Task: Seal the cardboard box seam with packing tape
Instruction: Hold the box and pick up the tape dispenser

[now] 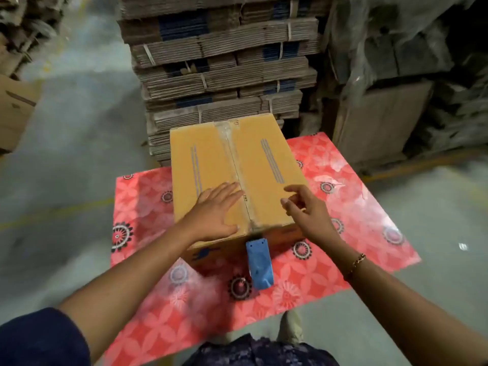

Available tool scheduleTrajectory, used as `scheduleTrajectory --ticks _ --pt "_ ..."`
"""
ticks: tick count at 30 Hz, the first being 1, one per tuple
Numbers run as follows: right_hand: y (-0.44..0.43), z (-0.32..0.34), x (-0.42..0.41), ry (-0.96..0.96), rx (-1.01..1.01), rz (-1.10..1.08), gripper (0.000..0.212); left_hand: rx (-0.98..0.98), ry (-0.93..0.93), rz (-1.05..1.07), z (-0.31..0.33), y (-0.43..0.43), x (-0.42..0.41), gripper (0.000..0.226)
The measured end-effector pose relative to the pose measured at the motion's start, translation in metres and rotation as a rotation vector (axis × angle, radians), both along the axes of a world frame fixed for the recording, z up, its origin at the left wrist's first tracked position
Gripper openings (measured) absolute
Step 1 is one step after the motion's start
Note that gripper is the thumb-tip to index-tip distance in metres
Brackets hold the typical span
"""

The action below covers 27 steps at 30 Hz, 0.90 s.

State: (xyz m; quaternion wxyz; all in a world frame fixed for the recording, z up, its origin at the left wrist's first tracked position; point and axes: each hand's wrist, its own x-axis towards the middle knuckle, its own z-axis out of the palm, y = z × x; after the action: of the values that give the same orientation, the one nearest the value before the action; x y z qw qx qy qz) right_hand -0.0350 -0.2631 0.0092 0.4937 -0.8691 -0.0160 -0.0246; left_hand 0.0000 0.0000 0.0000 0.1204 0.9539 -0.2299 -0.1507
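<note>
A closed brown cardboard box (266, 165) sits on a red flowered table (356, 233). Clear packing tape (232, 154) runs along its centre seam from the far edge to the near edge. My left hand (214, 215) lies flat on the box top, left of the seam, fingers spread. Just above the near right part of the box top hovers my right hand (303, 210), fingers loosely curled and holding nothing. A blue tape dispenser (258, 262) stands on the table against the box's near face, below the seam.
Tall stacks of strapped flat cardboard (219, 62) rise right behind the table. Plastic-wrapped bundles (396, 75) stand at the right. An open box (15, 109) is on the grey floor at the left. My foot (290, 328) shows below the table's near edge.
</note>
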Motion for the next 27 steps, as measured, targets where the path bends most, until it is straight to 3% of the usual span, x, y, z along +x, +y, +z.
scheduleTrajectory --ticks 3,9,12,17,27 --pt "0.007 -0.04 -0.04 0.064 -0.017 -0.079 0.02 0.142 -0.107 -0.238 -0.021 -0.004 -0.004 0.105" --pt "0.046 -0.106 -0.101 0.283 -0.191 -0.111 0.102 0.213 -0.225 -0.405 -0.057 -0.015 -0.005 0.105" --pt "0.067 -0.117 -0.101 0.375 -0.234 -0.055 0.12 0.216 -0.233 -0.395 -0.066 -0.014 -0.005 0.101" --pt "0.08 -0.127 -0.092 0.449 -0.209 -0.134 0.106 0.186 -0.281 -0.369 -0.072 -0.013 -0.007 0.098" --pt "0.074 -0.111 -0.136 0.374 -0.282 -0.138 0.084 0.169 -0.298 -0.365 -0.079 -0.013 -0.004 0.099"
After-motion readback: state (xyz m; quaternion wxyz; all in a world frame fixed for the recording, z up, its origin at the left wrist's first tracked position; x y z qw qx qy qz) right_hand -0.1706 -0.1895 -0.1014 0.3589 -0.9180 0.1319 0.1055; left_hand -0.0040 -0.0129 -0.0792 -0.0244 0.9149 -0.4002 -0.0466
